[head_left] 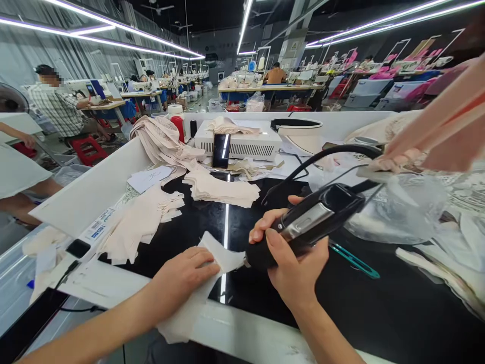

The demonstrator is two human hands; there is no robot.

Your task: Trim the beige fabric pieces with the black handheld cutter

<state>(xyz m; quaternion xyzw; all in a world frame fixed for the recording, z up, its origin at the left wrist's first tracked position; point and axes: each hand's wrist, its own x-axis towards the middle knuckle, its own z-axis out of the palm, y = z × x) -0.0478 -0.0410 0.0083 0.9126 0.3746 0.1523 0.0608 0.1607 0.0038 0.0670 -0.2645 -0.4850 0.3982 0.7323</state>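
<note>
My right hand is wrapped round a black corded handheld tool with a silver panel. Its narrow metal tip points left and meets the right corner of a pale fabric piece. My left hand lies flat on that piece, fingers together, pressing it to the glossy black tabletop. Part of the fabric hangs over the front edge. Beyond my hands lie stacks of cut cream fabric, and another stack sits to the left.
Teal scissors-like snips lie right of my right hand. A phone leans against a white vented box. A clear plastic bag and hanging pink fabric are at right. Another person sits far left.
</note>
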